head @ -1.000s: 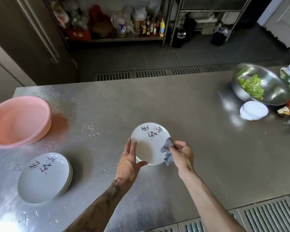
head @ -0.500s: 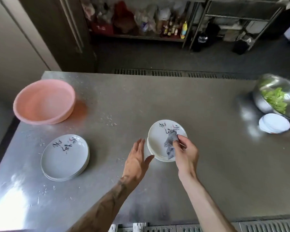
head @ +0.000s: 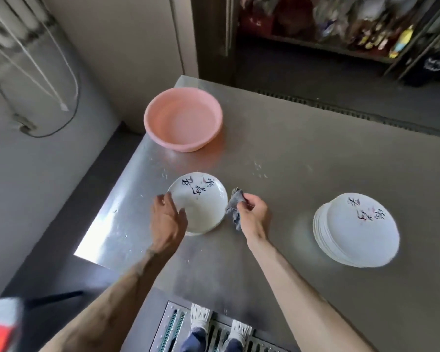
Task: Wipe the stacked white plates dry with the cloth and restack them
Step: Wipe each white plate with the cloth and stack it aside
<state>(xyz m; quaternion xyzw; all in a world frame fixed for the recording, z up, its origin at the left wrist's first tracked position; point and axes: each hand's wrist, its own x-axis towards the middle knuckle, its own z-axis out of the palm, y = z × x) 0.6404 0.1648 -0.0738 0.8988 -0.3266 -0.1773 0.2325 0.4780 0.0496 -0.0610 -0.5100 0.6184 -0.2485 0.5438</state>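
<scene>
Head view shows the left hand (head: 168, 219) gripping a plate (head: 201, 201) near the table's (head: 302, 153) left edge, fingers curled round its left rim and thumb resting inside, probably to set it on the dried pile. Just beside its right rim, the right hand (head: 254, 214) pinches the bunched cloth (head: 235, 207), wrist bent, clear of the dish. The stack of plates (head: 356, 229) waits well apart to the right, and a pink basin (head: 183, 118) fills the far left corner.
</scene>
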